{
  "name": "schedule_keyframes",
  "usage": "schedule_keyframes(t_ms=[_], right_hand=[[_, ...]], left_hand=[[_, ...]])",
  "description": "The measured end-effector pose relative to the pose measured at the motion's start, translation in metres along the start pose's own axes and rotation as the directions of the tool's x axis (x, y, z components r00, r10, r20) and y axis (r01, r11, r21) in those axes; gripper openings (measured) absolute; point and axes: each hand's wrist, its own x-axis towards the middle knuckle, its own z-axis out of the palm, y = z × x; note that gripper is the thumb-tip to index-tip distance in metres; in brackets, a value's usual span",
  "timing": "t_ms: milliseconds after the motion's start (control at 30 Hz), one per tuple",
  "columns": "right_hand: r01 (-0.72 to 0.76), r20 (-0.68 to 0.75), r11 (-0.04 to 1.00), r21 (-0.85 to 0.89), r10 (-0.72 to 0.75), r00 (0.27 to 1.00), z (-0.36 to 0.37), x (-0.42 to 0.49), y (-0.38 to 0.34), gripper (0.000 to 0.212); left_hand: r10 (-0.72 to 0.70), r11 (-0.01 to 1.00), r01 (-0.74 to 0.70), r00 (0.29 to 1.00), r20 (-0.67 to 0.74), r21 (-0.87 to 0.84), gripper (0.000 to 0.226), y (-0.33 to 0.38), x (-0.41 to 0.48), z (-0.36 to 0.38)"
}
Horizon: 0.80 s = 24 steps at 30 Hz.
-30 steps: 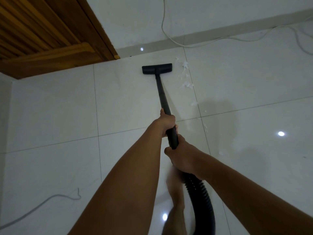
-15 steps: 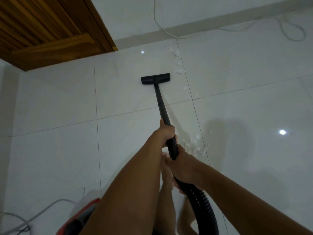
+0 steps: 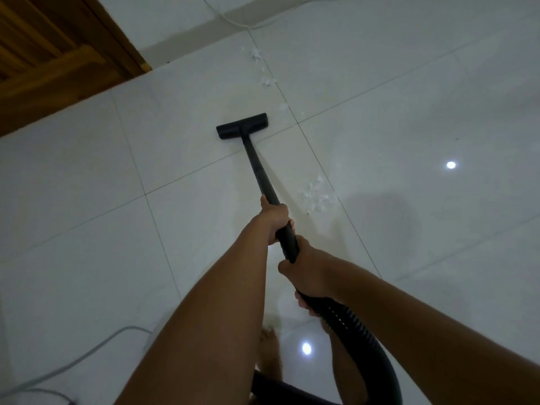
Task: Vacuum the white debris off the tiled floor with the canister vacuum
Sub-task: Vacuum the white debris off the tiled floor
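Note:
A black vacuum wand (image 3: 260, 173) runs from my hands down to its flat floor head (image 3: 242, 126), which lies on the white tiled floor (image 3: 409, 118). My left hand (image 3: 273, 218) grips the wand higher up. My right hand (image 3: 306, 273) grips it lower, where the ribbed black hose (image 3: 359, 334) joins. White debris (image 3: 315, 197) lies in a small heap right of the wand. More white scraps (image 3: 264, 74) trail along the tile joint beyond the head, to its right.
A wooden door (image 3: 43, 54) fills the top left corner. A white cable (image 3: 233, 23) runs along the wall base at the top. A grey cord (image 3: 87, 355) crosses the floor at bottom left. My bare feet (image 3: 270, 355) stand below my arms.
The floor head has been drawn back toward me, away from the wall and the door. The red canister seen half a second ago is out of view. Both hands keep their grip.

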Motion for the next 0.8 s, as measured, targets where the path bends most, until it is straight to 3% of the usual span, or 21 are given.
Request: schedule_keyframes(t_ms=[267, 633, 800], right_hand=[[0.029, -0.097, 0.998, -0.062, -0.035, 0.995, 0.107, -0.018, 0.054, 0.072], [0.072, -0.108, 0.979, 0.190, -0.052, 0.993, 0.236, -0.028, 0.130, 0.072], [0.103, -0.216, 0.988, 0.118, -0.076, 0.974, 0.281, -0.019, 0.165, 0.070]], left_hand=[[0.014, 0.995, -0.021, 0.998, 0.069, 0.096, 0.074, -0.096, -0.029, -0.032], [0.038, 0.974, -0.061, 0.993, 0.108, 0.220, 0.071, -0.217, -0.049, -0.075], [0.046, 0.966, -0.076, 0.991, 0.125, 0.249, 0.072, -0.264, -0.057, -0.086]])
